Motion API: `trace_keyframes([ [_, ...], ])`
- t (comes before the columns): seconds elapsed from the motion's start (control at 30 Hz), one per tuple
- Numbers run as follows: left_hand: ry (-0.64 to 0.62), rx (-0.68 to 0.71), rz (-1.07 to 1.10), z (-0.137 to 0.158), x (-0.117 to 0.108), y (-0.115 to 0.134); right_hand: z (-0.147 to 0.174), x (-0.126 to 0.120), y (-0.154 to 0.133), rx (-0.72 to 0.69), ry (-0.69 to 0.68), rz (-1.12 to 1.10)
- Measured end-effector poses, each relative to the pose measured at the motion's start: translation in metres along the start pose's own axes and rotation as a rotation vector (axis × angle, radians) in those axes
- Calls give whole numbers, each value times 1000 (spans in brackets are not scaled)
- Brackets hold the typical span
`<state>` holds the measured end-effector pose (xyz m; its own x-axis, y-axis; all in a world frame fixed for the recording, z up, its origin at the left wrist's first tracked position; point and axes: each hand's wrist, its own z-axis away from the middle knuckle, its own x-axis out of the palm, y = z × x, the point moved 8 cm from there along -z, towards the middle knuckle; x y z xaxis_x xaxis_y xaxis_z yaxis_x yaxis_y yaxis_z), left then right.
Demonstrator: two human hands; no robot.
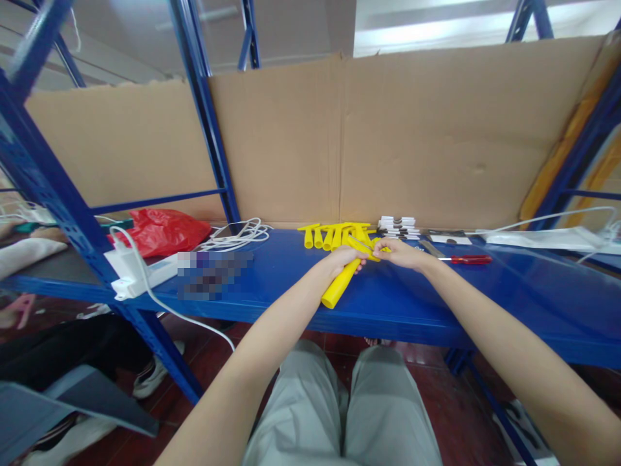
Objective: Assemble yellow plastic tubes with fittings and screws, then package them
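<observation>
A yellow T-shaped plastic piece (338, 287) with a tubular handle is tilted over the front of the blue bench, its round end toward me. My left hand (345, 257) is closed around its handle just below the crosspiece. At the crosspiece, my right hand (395, 253) pinches with thumb and fingers; yellow shows at the fingertips, but any smaller part there is hidden. Behind my hands stands a row of several similar yellow T-shaped pieces (327, 238). A stack of white-and-black small parts (398, 227) lies just beyond my right hand.
A red-handled screwdriver (470, 259) lies right of my right hand. Leftward are a white power strip (162, 270), coiled white cable (242, 234) and red plastic bag (162, 231). Cardboard (412, 142) walls the back. Another person's leg (72, 349) shows at lower left.
</observation>
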<state>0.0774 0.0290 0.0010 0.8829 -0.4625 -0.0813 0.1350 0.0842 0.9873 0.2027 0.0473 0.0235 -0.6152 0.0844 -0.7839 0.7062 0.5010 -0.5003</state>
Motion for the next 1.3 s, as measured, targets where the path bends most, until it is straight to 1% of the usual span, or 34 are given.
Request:
trace_keyframes([
  [0.27, -14, -1, -28, 1, 2, 0, -3, 2, -1, -20, -3, 4],
  [0.37, -14, -3, -24, 0, 2, 0, -4, 3, 2, 5, 1, -26],
  [0.53, -10, 10, 10, 0, 1, 0, 4, -1, 8, 176, 80, -205],
  [0.63, -10, 34, 58, -1, 0, 1, 8, 1, 6, 236, 66, -333],
  [0.8, -51, 65, 103, -3, 2, 4, 9, 2, 5, 256, -7, -473],
  [0.97, -106, 93, 153, -4, 4, 7, 10, 1, 5, 230, -26, -616],
  [1.1, -80, 99, 178, -3, 0, 10, 12, 1, 1, 238, -12, -596],
  [1.2, -49, 115, 192, -4, -3, 11, 14, -3, 1, 253, 19, -489],
  [1.3, -19, 127, 183, -7, -7, 10, 14, -12, 7, 259, 81, -382],
])
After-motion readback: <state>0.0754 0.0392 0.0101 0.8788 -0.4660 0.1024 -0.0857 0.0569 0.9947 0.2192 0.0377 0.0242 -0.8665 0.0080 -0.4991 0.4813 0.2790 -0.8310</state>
